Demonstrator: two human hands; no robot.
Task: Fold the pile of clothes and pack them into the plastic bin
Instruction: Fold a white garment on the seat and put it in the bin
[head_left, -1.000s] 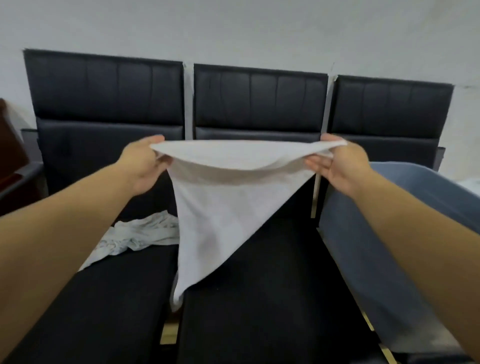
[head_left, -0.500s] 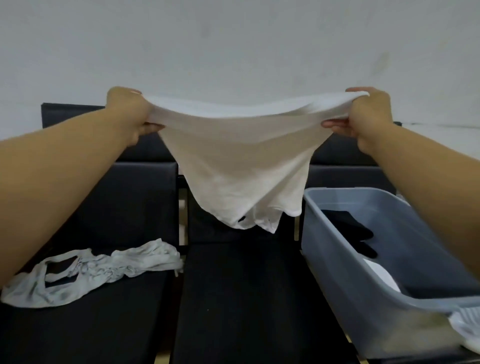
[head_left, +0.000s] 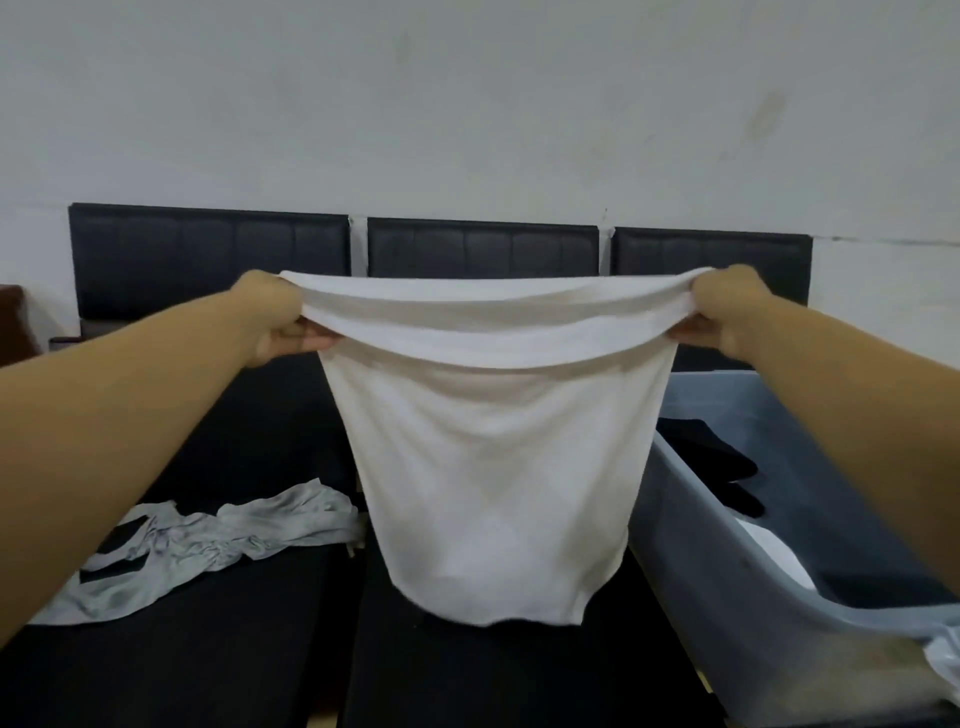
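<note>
I hold a white garment (head_left: 493, 457) stretched out in the air above the middle black seat. My left hand (head_left: 275, 319) grips its upper left corner and my right hand (head_left: 727, 312) grips its upper right corner. The cloth hangs straight down in a flat sheet, its lower hem just above the seat. A grey-blue plastic bin (head_left: 727, 587) stands on the right seat with black clothing (head_left: 722, 467) and something white (head_left: 774, 556) inside. A crumpled light grey garment (head_left: 208, 545) lies on the left seat.
Three black padded seats (head_left: 467, 675) stand in a row against a white wall (head_left: 467, 104). A dark brown object (head_left: 13, 322) shows at the far left edge. Another pale cloth (head_left: 943, 660) peeks in beside the bin at the lower right.
The white garment has dropped open from a bunched triangle into a full hanging sheet. Both hands came down from in front of the wall to seat-back height.
</note>
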